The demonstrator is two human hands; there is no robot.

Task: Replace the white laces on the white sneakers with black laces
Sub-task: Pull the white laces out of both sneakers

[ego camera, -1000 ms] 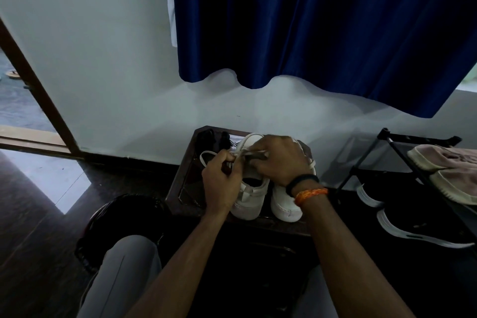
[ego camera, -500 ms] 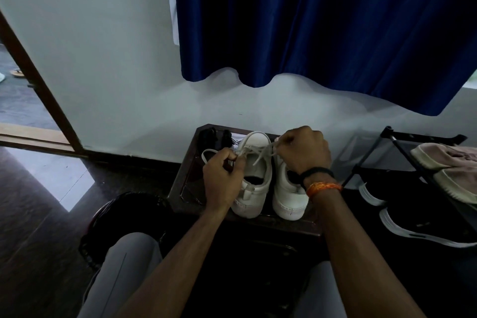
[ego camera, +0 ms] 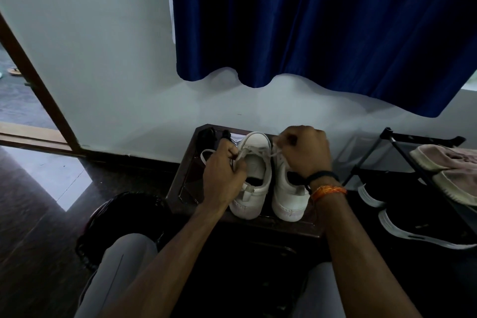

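Note:
Two white sneakers stand side by side, heels towards me, on a dark low table [ego camera: 185, 183]. My left hand [ego camera: 222, 175] pinches one end of the white lace [ego camera: 254, 151] at the left side of the left sneaker [ego camera: 254, 181]. My right hand [ego camera: 303, 152], above the right sneaker [ego camera: 286, 196], pinches the other end, and the lace runs taut across the left shoe between them. A loose white loop [ego camera: 206, 155] lies left of my left hand. Dark items, perhaps black laces [ego camera: 209, 134], lie at the table's far left corner.
A shoe rack [ego camera: 423, 160] at the right holds beige shoes [ego camera: 449, 170] and black sneakers [ego camera: 423, 224]. A black bin [ego camera: 121, 214] stands left of the table by my knee. A blue curtain [ego camera: 322, 20] hangs on the wall ahead, and a doorway [ego camera: 23, 90] opens at far left.
My right hand has drawn away from my left hand, up and to the right, pulling the white lace out across the left sneaker. The left hand has stayed in place.

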